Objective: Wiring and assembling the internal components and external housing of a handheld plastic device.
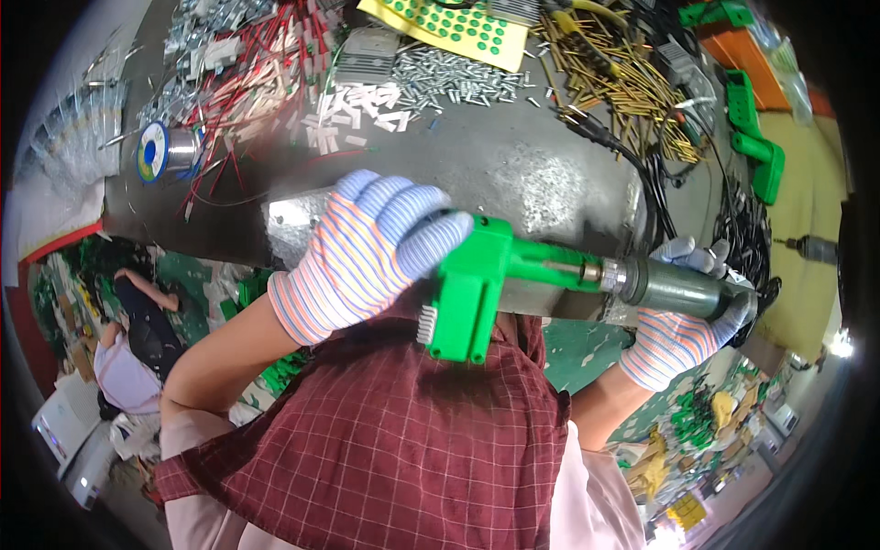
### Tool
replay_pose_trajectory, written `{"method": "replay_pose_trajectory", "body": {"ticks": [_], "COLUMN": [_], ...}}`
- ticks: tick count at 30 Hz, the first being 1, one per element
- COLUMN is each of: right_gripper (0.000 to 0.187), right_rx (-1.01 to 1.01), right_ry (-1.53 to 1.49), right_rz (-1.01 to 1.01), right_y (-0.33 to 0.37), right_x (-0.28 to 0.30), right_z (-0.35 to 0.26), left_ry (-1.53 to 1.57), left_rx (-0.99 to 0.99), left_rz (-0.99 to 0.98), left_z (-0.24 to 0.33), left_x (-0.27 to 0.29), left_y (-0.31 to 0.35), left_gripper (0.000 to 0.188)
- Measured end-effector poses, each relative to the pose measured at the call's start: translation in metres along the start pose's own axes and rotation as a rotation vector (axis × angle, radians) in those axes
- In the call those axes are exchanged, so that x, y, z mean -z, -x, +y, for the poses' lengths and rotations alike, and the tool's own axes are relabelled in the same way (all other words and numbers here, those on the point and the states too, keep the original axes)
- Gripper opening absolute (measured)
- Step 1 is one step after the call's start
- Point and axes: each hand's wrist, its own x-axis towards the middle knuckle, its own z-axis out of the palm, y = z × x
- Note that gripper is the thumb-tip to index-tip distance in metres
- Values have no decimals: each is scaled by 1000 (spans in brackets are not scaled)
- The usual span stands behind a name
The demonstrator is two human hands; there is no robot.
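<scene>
Both of my hands wear striped knit gloves. My left hand (367, 243) is closed on a green plastic housing (481, 284), gripping its upper left side above my lap. The housing has a wide block end with a row of pale metal fins and a narrower arm reaching right. My right hand (683, 325) is wrapped round a dark cylindrical electric screwdriver (678, 286), held nearly level. Its bit points left and lies along the housing's narrow arm; whether the tip touches a screw I cannot tell.
On the dark workbench (431, 165) lie a pile of small screws (458, 81), long brass-coloured rods (632, 101), red-and-white wires (266, 73) and a solder spool (167, 151). Black cables (655, 197) run down the right side. Green handle parts (759, 151) lie at far right. Another person (133, 353) is at lower left.
</scene>
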Motion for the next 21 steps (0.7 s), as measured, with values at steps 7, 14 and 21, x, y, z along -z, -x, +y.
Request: {"method": "replay_pose_trajectory", "body": {"ticks": [7, 14, 21], "right_gripper": [55, 53, 42], "right_rx": [219, 158, 177], "right_ry": [-147, -150, -133], "right_rz": [-12, 46, 89], "right_y": [10, 7, 5], "right_x": [11, 7, -1], "right_z": [6, 36, 44], "left_ry": [198, 77, 76], "left_rx": [63, 130, 144], "left_rz": [-133, 85, 87], "left_z": [-2, 5, 5], "left_x": [21, 0, -2], "left_y": [9, 20, 18], "left_gripper": [73, 62, 61]}}
